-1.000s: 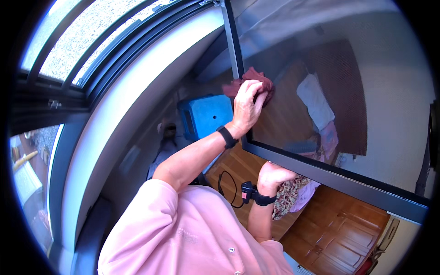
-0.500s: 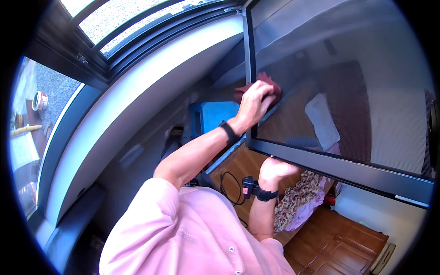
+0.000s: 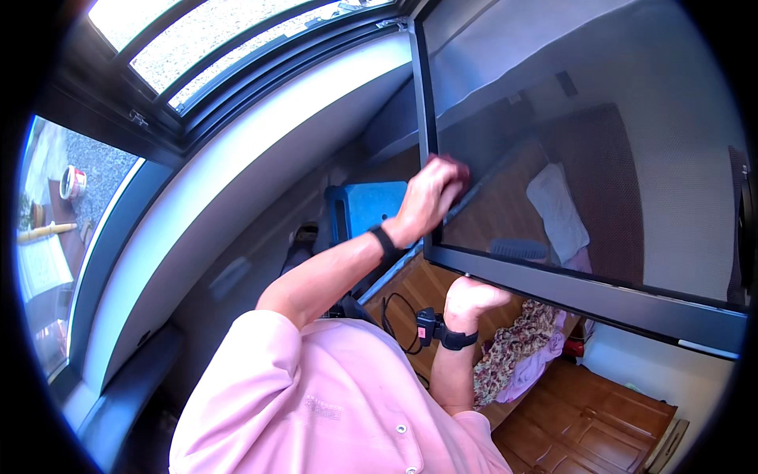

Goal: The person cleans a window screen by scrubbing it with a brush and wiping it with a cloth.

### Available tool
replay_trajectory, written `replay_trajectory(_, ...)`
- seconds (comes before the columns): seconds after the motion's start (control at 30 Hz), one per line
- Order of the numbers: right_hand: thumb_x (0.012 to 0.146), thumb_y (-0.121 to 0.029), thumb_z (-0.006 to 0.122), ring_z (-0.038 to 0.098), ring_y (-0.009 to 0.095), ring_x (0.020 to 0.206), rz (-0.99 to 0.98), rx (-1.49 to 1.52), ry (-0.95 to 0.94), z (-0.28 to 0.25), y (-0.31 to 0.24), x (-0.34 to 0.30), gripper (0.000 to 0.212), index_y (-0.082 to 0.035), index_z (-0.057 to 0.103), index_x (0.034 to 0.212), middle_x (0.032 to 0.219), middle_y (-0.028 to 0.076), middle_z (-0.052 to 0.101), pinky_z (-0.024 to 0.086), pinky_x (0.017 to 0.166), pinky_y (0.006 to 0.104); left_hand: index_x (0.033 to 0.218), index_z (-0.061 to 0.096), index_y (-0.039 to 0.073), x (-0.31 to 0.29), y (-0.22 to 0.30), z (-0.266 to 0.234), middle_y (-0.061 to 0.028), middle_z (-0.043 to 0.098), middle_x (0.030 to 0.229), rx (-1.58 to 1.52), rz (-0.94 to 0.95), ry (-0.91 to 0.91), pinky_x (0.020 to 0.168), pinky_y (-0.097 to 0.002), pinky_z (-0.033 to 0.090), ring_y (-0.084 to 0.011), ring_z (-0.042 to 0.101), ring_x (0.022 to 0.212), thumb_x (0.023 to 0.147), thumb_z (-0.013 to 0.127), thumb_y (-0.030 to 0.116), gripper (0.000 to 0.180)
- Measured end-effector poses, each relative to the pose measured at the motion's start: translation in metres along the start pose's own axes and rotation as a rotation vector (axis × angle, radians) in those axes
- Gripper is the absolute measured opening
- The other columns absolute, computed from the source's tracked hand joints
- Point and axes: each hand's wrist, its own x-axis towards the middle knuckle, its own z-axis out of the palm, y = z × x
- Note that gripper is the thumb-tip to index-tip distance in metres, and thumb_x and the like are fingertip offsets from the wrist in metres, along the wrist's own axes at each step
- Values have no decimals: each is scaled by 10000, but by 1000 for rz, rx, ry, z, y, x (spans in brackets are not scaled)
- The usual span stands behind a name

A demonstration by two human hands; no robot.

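Plainly, the left hand [image 3: 429, 199] clutches a cloth [image 3: 461, 177] near the frame's [image 3: 553, 290] nine o'clock; the right hand's [image 3: 474, 299], at seven, can't be told.

Home room with panelled wooden furniture [image 3: 580, 423]

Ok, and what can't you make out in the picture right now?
All in the head view:
- Dark red cloth: mostly hidden by the left hand, whose fingers are blurred.
- Right hand: fingertips hidden at the dark frame.
- Blue stool-like object: partly covered by the left hand.
- Frame's right end: cut off by the fisheye rim.
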Motion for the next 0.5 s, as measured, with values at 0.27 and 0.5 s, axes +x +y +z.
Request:
replay_trajectory(0.27, 1019, -473, 426, 461, 252, 1328, -23, 36, -94, 1, 3, 5, 669, -8, 347, 1493, 1488, 129, 422, 399, 1127, 390, 966, 669, 147, -1, -31, -35, -38, 645, 976, 553, 317, -217, 836, -390, 428, -216, 609, 978, 827, 655, 126, 141)
replay_trajectory(0.5, 1026, -488, 432, 483, 215, 1317, -55, 92, -69, 8, 1, 4, 608, -61, 455, 1458, 1452, 86, 497, 358, 1144, 381, 1030, 655, 97, 8, -29, -26, -81, 610, 1056, 611, 116, -289, 824, -398, 419, -271, 574, 997, 825, 691, 136, 211)
